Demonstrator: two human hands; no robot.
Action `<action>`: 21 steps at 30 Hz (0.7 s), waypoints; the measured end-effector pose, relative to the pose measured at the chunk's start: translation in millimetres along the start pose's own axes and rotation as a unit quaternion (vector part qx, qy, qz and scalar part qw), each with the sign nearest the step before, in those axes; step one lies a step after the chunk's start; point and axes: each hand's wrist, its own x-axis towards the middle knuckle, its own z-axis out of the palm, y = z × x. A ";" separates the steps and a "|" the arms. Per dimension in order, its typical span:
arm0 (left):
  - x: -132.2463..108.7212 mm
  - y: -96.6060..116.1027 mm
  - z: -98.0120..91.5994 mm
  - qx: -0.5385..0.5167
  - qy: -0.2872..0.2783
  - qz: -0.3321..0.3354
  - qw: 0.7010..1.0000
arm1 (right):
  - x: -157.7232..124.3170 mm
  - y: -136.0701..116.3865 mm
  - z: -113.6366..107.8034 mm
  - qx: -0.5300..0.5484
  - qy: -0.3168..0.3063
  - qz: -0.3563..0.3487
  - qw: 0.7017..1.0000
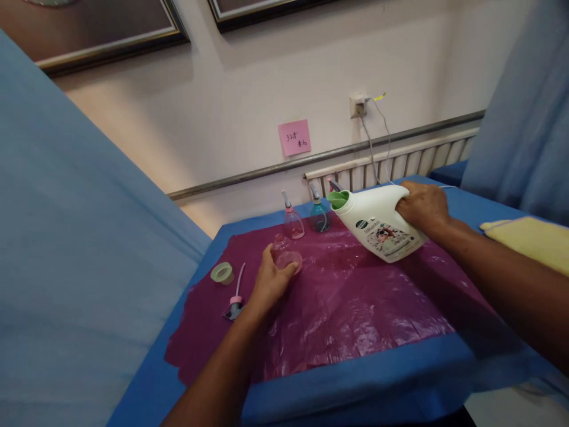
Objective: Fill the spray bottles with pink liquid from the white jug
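My right hand [424, 204] grips the handle of a white jug [386, 237], tilted with its green spout [338, 198] pointing left. My left hand [273, 276] has its fingers curled round a pink translucent bottle [288, 260] low over the purple sheet. That bottle has no spray head on it. A loose spray head [234, 305] with a tube lies left of my left hand, near a pale green cap [222, 273]. Behind stand a pink spray bottle [293, 222] and a teal spray bottle [319, 216]. Another spray head shows partly behind the jug's spout.
A purple plastic sheet [347, 314] covers part of the blue table cover [377, 373]. At the right lies a yellow cloth [528, 237]. Blue curtains hang on both sides. A socket [358, 107] with cables and a pink note [294, 137] are on the wall.
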 end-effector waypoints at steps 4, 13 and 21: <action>-2.4 37.9 -10.7 0.002 0.008 0.000 1.000 | -1.1 -4.2 -2.7 -0.012 -0.004 -0.019 1.000; -7.6 90.0 -33.4 0.031 -0.010 0.088 0.996 | -1.1 -13.3 -3.6 -0.023 0.005 -0.049 0.999; -2.2 81.3 -51.4 0.131 -0.028 0.143 0.981 | 5.5 -19.1 2.8 -0.025 -0.002 -0.078 0.997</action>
